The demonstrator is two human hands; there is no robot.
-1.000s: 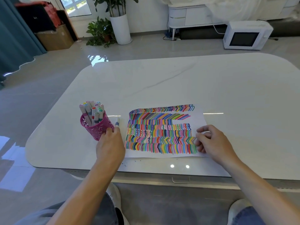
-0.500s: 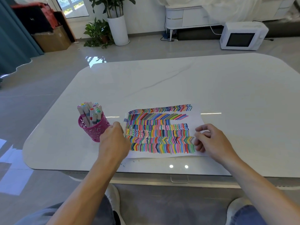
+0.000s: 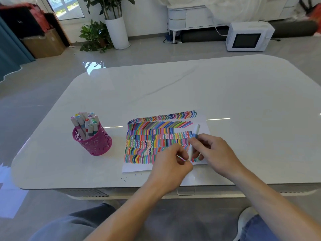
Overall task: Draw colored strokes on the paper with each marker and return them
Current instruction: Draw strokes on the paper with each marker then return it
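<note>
Pink holder (image 3: 97, 143), table's (image 3: 173, 87) front-left, holds other markers. Paper (image 3: 132, 168) nearly filled; small blank patch far right. Marker (image 3: 195, 134) over paper's right: right hand (image 3: 217, 153) grips barrel, left hand (image 3: 171, 168) pinches lower end, likely uncapping.

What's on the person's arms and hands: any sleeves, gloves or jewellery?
Nothing worn shows. The left hand and right hand are bare, with no gloves and no rings visible. The left forearm and right forearm are uncovered right to the frame edge, with no sleeve cuff, watch or wristband in view.
</note>
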